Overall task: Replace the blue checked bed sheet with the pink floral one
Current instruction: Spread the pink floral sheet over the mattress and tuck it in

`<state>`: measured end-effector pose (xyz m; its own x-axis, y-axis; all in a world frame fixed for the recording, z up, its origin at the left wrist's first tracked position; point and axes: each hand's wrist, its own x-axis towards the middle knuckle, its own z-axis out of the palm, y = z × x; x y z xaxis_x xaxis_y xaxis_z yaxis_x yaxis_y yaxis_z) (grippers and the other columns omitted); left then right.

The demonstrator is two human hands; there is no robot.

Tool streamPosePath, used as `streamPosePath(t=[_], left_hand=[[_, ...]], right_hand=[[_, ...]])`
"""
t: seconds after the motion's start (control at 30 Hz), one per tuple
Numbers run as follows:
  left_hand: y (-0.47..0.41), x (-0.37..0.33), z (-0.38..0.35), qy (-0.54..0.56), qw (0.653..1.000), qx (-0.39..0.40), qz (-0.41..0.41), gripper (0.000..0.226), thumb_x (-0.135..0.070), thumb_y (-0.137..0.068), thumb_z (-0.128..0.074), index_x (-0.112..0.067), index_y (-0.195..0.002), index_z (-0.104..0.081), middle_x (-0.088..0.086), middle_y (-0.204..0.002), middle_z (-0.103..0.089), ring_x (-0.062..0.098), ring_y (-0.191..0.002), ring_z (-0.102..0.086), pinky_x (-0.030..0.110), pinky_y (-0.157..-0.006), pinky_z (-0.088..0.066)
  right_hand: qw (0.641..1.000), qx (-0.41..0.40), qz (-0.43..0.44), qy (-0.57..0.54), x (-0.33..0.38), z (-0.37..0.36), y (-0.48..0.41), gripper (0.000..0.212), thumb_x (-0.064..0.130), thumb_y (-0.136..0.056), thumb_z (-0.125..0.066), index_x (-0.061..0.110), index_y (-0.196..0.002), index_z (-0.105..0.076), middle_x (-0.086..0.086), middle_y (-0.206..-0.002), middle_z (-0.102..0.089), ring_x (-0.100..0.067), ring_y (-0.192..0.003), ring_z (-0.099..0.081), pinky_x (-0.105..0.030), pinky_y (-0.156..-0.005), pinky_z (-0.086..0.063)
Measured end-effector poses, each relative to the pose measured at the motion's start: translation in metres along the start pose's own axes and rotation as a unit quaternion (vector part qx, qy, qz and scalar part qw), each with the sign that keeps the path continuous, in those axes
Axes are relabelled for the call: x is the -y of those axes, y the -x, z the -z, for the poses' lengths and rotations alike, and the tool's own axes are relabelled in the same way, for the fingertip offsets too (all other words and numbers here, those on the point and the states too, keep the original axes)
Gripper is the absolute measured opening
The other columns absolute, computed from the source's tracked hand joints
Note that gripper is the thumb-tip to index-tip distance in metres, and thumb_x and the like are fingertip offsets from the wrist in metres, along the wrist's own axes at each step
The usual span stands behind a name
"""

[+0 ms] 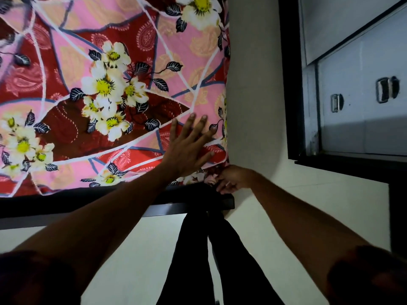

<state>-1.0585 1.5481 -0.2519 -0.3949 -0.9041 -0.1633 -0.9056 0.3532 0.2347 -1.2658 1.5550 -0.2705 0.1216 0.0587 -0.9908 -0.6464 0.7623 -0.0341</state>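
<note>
The pink floral sheet (pixel 105 89), pink and red with white flowers, lies spread over the bed and fills the upper left of the view. My left hand (pixel 189 146) lies flat on it near the bed's near right corner, fingers straight and spread. My right hand (pixel 231 179) is at that corner's lower edge, its fingers curled into the sheet's hanging hem against the dark bed frame (pixel 66 203). The fingertips are partly hidden under the cloth. No blue checked sheet is in view.
A pale floor strip (pixel 253 95) runs between the bed's right side and a dark-framed cabinet (pixel 293 84) with grey drawers and metal handles (pixel 383 89). My dark-trousered legs (pixel 209 260) stand at the bed's foot on the light floor.
</note>
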Motion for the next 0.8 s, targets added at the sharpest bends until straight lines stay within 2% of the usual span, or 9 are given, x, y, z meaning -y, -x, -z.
streamPosePath(t=[0.03, 0.1, 0.13, 0.2, 0.27, 0.43, 0.6, 0.73, 0.8], left_hand=[[0.0, 0.0, 0.004, 0.02, 1.0, -0.018, 0.011, 0.068, -0.063, -0.099, -0.032, -0.027, -0.156, -0.03, 0.009, -0.166, -0.022, 0.032, -0.153, -0.016, 0.065, -0.117, -0.015], [-0.004, 0.003, 0.012, 0.054, 0.996, -0.061, 0.036, 0.063, -0.059, -0.098, -0.039, -0.023, -0.149, -0.041, 0.01, -0.158, -0.038, 0.03, -0.147, -0.031, 0.058, -0.115, -0.023], [-0.007, 0.008, 0.018, 0.061, 0.994, -0.078, 0.055, 0.061, -0.058, -0.097, -0.039, -0.021, -0.146, -0.044, 0.01, -0.155, -0.042, 0.03, -0.145, -0.034, 0.056, -0.114, -0.025], [-0.017, 0.025, 0.029, 0.059, 0.989, -0.085, 0.108, 0.063, -0.06, -0.098, -0.036, -0.023, -0.148, -0.044, 0.008, -0.158, -0.037, 0.028, -0.148, -0.029, 0.055, -0.116, -0.022], [-0.029, 0.047, 0.036, 0.057, 0.982, -0.072, 0.164, 0.067, -0.063, -0.098, -0.032, -0.028, -0.155, -0.031, 0.004, -0.166, -0.022, 0.027, -0.153, -0.014, 0.06, -0.118, -0.01], [-0.049, 0.082, 0.038, 0.06, 0.967, -0.051, 0.243, 0.072, -0.069, -0.098, -0.025, -0.036, -0.16, -0.013, 0.001, -0.169, -0.003, 0.027, -0.155, 0.005, 0.072, -0.114, 0.003], [-0.033, 0.056, 0.017, 0.042, 0.967, -0.044, 0.248, 0.07, -0.068, -0.098, -0.022, -0.032, -0.159, -0.02, 0.006, -0.169, -0.002, 0.032, -0.155, 0.007, 0.072, -0.114, 0.0], [-0.013, 0.024, 0.006, 0.036, 0.967, -0.066, 0.244, 0.068, -0.066, -0.099, -0.03, -0.034, -0.159, -0.022, 0.007, -0.168, -0.008, 0.034, -0.155, -0.002, 0.073, -0.113, -0.005], [-0.007, 0.015, 0.002, 0.024, 0.966, -0.099, 0.237, 0.065, -0.063, -0.099, -0.039, -0.032, -0.156, -0.032, 0.007, -0.167, -0.018, 0.033, -0.154, -0.011, 0.072, -0.112, -0.01]], right_hand=[[0.996, -0.057, 0.018, 0.062, 0.0, 0.015, 0.001, 0.033, 0.027, -0.093, -0.064, 0.003, -0.114, -0.07, -0.019, -0.104, -0.073, -0.028, -0.081, -0.07, -0.029, -0.071, -0.054], [0.961, -0.223, 0.094, 0.132, 0.006, 0.044, 0.003, 0.031, 0.029, -0.086, -0.062, 0.012, -0.11, -0.074, -0.016, -0.114, -0.072, -0.032, -0.098, -0.069, -0.036, -0.084, -0.058], [0.943, -0.289, 0.138, 0.089, 0.015, 0.055, 0.008, 0.026, 0.032, -0.082, -0.058, 0.023, -0.098, -0.075, -0.012, -0.113, -0.072, -0.034, -0.102, -0.068, -0.043, -0.091, -0.057], [0.897, -0.376, 0.233, -0.013, 0.041, 0.063, 0.022, 0.013, 0.035, -0.081, -0.055, 0.032, -0.075, -0.066, -0.004, -0.093, -0.074, -0.031, -0.09, -0.07, -0.05, -0.086, -0.057], [0.839, -0.427, 0.338, -0.014, 0.082, 0.053, 0.044, 0.014, 0.029, -0.087, -0.059, 0.032, -0.074, -0.063, 0.002, -0.082, -0.07, -0.024, -0.08, -0.067, -0.047, -0.077, -0.057], [0.696, -0.453, 0.539, 0.138, 0.19, 0.022, 0.08, 0.021, 0.03, -0.089, -0.065, 0.019, -0.107, -0.07, 0.0, -0.102, -0.067, -0.018, -0.091, -0.061, -0.036, -0.08, -0.052], [0.586, -0.406, 0.539, 0.448, 0.248, 0.018, 0.049, 0.063, 0.058, -0.091, -0.049, 0.022, -0.141, -0.056, -0.011, -0.152, -0.048, -0.032, -0.142, -0.038, -0.047, -0.111, -0.034], [0.575, -0.39, 0.515, 0.502, 0.258, 0.044, 0.023, 0.064, 0.06, -0.096, -0.041, 0.027, -0.151, -0.044, -0.009, -0.164, -0.028, -0.031, -0.152, -0.021, -0.053, -0.12, -0.02], [0.562, -0.426, 0.523, 0.478, 0.252, 0.063, 0.015, 0.058, 0.053, -0.1, -0.041, 0.027, -0.151, -0.044, -0.009, -0.164, -0.027, -0.032, -0.152, -0.023, -0.053, -0.12, -0.022]])
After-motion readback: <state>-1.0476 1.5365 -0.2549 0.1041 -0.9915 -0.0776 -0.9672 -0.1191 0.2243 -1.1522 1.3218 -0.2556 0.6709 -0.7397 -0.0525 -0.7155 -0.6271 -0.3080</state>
